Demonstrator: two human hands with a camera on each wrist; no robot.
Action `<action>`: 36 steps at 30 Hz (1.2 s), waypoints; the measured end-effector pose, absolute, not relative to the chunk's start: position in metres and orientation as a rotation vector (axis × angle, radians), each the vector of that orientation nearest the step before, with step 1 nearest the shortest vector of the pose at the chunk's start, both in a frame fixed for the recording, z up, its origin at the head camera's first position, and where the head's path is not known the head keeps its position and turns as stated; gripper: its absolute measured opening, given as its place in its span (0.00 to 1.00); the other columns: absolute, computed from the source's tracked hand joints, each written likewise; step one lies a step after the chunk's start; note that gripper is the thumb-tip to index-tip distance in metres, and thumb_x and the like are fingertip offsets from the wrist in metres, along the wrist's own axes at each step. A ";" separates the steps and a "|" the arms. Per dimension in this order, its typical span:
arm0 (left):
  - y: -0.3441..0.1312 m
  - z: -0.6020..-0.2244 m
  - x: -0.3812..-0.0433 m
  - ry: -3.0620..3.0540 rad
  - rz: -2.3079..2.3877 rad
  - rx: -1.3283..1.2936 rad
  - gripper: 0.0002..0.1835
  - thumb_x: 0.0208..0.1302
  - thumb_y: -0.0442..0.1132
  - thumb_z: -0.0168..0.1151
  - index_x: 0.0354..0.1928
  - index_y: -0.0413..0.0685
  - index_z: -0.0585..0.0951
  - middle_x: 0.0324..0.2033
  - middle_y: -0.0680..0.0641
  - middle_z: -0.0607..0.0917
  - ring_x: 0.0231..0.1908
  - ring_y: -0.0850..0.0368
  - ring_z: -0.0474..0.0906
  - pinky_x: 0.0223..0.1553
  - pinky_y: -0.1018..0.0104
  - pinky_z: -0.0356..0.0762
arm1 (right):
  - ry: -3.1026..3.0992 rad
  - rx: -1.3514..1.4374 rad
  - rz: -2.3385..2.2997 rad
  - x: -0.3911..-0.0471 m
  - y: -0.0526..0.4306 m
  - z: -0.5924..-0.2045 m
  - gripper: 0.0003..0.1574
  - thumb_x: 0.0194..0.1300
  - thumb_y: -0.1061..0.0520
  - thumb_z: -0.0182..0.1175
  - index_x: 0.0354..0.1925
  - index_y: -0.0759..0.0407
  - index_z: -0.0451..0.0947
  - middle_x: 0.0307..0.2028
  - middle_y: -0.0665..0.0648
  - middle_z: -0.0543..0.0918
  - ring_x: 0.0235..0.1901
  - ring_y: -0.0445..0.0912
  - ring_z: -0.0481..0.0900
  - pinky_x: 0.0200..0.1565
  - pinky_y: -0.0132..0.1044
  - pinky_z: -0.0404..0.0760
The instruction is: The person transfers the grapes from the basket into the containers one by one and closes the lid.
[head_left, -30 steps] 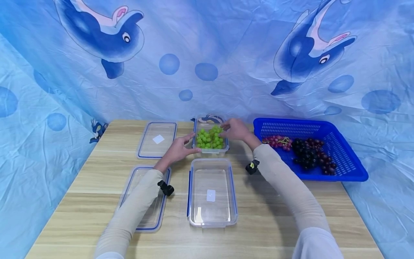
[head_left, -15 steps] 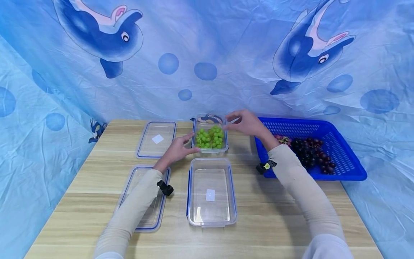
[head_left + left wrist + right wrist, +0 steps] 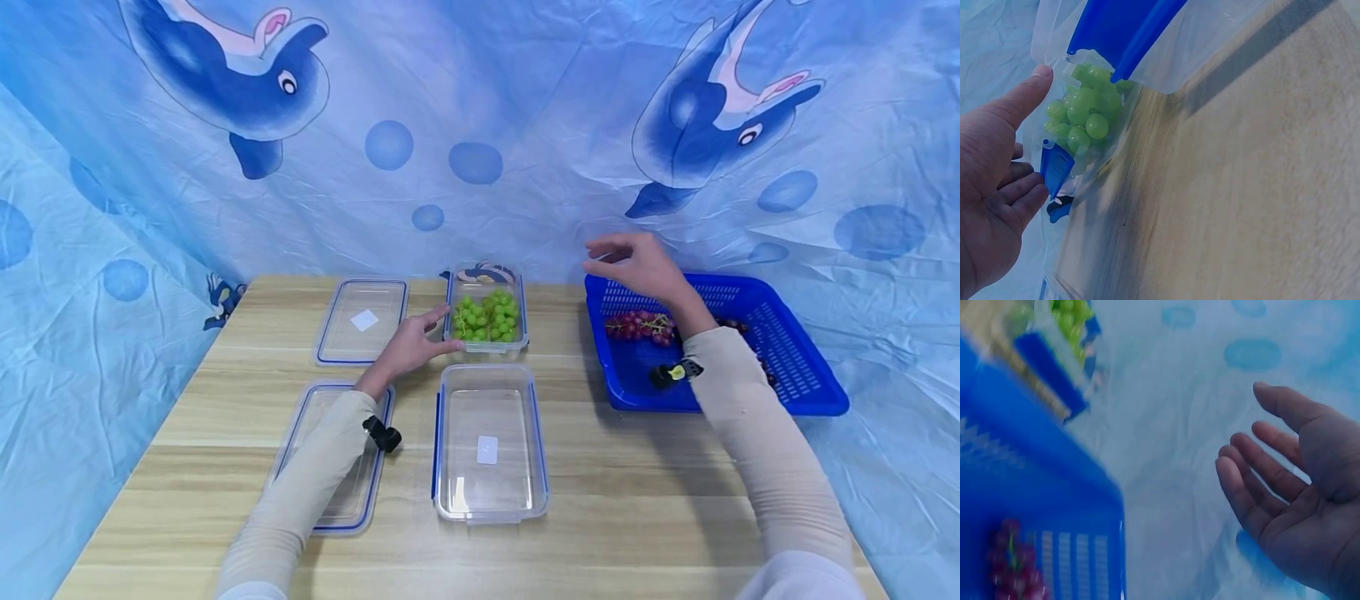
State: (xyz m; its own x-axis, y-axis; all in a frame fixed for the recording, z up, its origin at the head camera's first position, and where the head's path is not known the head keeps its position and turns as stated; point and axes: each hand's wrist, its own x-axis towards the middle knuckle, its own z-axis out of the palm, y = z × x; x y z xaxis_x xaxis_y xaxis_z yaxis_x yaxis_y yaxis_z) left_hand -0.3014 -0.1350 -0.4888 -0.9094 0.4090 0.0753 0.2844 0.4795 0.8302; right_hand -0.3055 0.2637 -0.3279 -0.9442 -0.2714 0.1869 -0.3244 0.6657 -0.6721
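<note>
Green grapes point(image 3: 487, 318) fill the front part of a small clear food container point(image 3: 486, 347) at the back of the table. My left hand point(image 3: 411, 343) rests at its left side, thumb at the front corner and fingers along the wall; in the left wrist view the fingertips are right at a blue clip point(image 3: 1056, 169). My right hand point(image 3: 637, 265) is raised over the back left rim of a blue basket point(image 3: 615, 385), fingers relaxed and nothing between them. Red grapes point(image 3: 641, 327) lie in the basket below it; the dark grapes are mostly hidden behind the right forearm.
A larger clear container point(image 3: 491, 492) stands in front of the small one. Two blue-rimmed lids lie to the left, the small lid point(image 3: 366, 321) behind and the big lid point(image 3: 352, 492) partly under the left forearm. A blue sheet point(image 3: 480, 217) hangs behind the table.
My right hand has left the green grapes in the small container and moved right and up, over the basket. The left hand has stayed at the container.
</note>
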 end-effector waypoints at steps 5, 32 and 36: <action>-0.136 -0.489 -0.302 2.598 1.410 0.617 0.54 0.57 0.65 0.72 0.78 0.46 0.63 0.78 0.45 0.60 0.72 0.37 0.65 0.69 0.48 0.71 | -2.818 0.487 1.098 -0.307 0.294 -0.335 0.28 0.68 0.46 0.69 0.61 0.56 0.83 0.54 0.63 0.87 0.51 0.55 0.84 0.47 0.30 0.79; -0.136 -0.487 -0.299 2.604 1.409 0.617 0.51 0.59 0.61 0.74 0.78 0.47 0.63 0.78 0.47 0.62 0.71 0.37 0.66 0.66 0.48 0.75 | -3.048 0.504 0.853 -0.333 0.374 -0.388 0.27 0.64 0.46 0.73 0.56 0.59 0.86 0.55 0.65 0.86 0.58 0.59 0.81 0.55 0.46 0.81; -0.136 -0.488 -0.298 2.606 1.412 0.623 0.51 0.59 0.61 0.74 0.78 0.46 0.63 0.78 0.46 0.61 0.71 0.36 0.66 0.66 0.48 0.75 | -3.095 0.500 0.852 -0.336 0.377 -0.394 0.27 0.64 0.45 0.73 0.56 0.59 0.86 0.56 0.66 0.85 0.59 0.60 0.80 0.56 0.53 0.80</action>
